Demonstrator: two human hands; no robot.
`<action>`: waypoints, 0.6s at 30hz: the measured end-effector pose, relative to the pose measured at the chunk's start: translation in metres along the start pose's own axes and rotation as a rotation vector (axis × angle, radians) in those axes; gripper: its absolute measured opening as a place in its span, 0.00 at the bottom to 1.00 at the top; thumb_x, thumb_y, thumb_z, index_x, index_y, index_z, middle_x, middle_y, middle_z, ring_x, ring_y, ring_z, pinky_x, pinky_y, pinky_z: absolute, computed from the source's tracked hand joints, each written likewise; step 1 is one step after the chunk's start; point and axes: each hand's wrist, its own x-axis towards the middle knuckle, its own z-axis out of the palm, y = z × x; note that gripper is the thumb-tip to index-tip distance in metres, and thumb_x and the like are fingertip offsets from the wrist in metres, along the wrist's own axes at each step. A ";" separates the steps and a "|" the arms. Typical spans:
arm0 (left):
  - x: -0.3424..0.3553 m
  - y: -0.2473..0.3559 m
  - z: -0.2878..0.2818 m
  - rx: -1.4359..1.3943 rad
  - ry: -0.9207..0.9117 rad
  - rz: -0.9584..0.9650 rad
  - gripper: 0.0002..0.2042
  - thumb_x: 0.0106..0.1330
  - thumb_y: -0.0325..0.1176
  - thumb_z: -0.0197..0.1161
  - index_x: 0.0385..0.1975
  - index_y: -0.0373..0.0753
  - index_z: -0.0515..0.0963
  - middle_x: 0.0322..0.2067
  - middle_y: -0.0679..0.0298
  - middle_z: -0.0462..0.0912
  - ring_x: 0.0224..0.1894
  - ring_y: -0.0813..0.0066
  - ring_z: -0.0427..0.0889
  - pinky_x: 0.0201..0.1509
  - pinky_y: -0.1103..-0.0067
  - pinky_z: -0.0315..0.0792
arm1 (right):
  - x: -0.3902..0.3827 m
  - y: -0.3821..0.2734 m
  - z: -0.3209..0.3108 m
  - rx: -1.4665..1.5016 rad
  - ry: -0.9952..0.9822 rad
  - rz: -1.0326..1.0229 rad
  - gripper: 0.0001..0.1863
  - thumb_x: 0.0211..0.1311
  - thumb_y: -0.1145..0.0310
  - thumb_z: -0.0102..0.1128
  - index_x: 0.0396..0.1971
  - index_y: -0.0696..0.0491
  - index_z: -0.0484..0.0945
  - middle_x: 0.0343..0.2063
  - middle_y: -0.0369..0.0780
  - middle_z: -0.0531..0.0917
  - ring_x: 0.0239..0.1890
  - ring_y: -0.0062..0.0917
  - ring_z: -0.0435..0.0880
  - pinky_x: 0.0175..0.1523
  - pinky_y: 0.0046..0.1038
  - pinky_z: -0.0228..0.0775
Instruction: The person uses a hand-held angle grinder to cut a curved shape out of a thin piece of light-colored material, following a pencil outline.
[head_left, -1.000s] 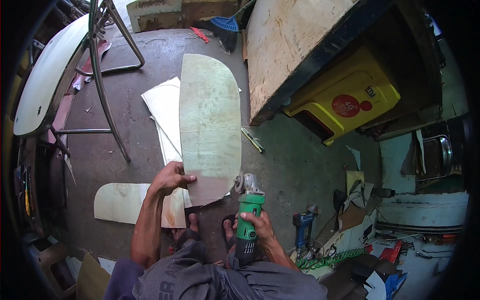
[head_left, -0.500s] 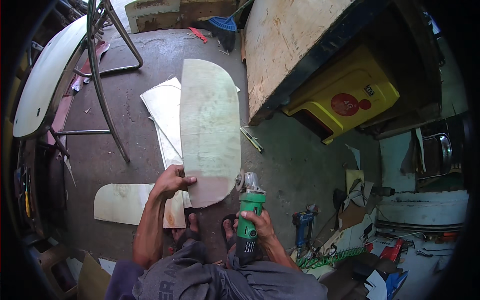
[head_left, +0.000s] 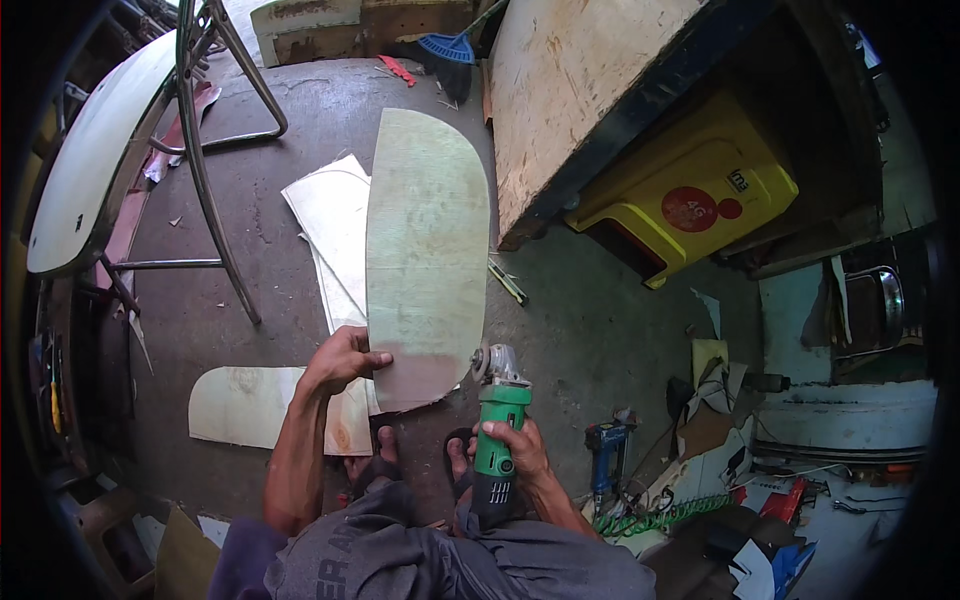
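While the left grip (head_left: pixel 342 359) clamps the lower left edge of a pale, round-cornered wooden panel (head_left: pixel 428 240), the right grip (head_left: pixel 521 450) is wrapped around a green angle grinder (head_left: pixel 499 400), whose disc (head_left: pixel 479 364) sits at the panel's lower right edge, contact being unclear. Seen from above, the panel overlaps white sheets (head_left: pixel 332 215) on the floor (head_left: pixel 250 310), near another cut board (head_left: pixel 243 405).

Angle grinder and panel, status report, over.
Left hand holding curved wooden panel. Right hand holding green angle grinder, disc at panel's right edge; contact unclear. Utility knife on floor, away from disc.
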 end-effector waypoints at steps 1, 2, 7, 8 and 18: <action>-0.001 0.002 0.000 0.005 -0.003 0.002 0.17 0.60 0.27 0.71 0.47 0.28 0.80 0.40 0.58 0.87 0.40 0.71 0.86 0.47 0.73 0.80 | -0.001 -0.001 0.000 -0.017 -0.003 0.007 0.20 0.55 0.63 0.68 0.40 0.60 0.73 0.27 0.46 0.83 0.25 0.30 0.86 0.30 0.33 0.83; -0.003 0.004 0.001 0.009 -0.005 0.003 0.17 0.60 0.27 0.71 0.47 0.28 0.81 0.40 0.58 0.87 0.40 0.71 0.86 0.47 0.73 0.80 | -0.002 -0.002 -0.001 -0.033 -0.006 0.014 0.22 0.54 0.61 0.68 0.42 0.61 0.73 0.30 0.45 0.83 0.28 0.30 0.86 0.32 0.33 0.83; -0.004 0.005 0.002 -0.009 0.003 0.009 0.15 0.62 0.24 0.70 0.47 0.26 0.80 0.38 0.57 0.87 0.38 0.70 0.85 0.43 0.73 0.80 | -0.003 -0.003 0.000 -0.026 -0.003 0.012 0.24 0.54 0.61 0.69 0.43 0.61 0.73 0.32 0.44 0.82 0.30 0.30 0.87 0.34 0.32 0.83; -0.004 0.005 0.002 -0.006 0.003 0.007 0.15 0.62 0.24 0.70 0.47 0.26 0.80 0.38 0.57 0.87 0.38 0.70 0.85 0.43 0.72 0.80 | -0.002 -0.002 0.000 -0.028 -0.002 0.010 0.24 0.54 0.61 0.69 0.43 0.61 0.73 0.32 0.44 0.82 0.30 0.30 0.87 0.34 0.32 0.83; -0.004 -0.001 0.004 -0.015 0.002 -0.007 0.17 0.62 0.25 0.69 0.50 0.26 0.79 0.40 0.56 0.86 0.39 0.69 0.85 0.43 0.72 0.80 | 0.003 0.005 -0.006 -0.044 0.003 -0.011 0.23 0.54 0.61 0.69 0.43 0.61 0.74 0.30 0.43 0.82 0.29 0.30 0.87 0.34 0.32 0.83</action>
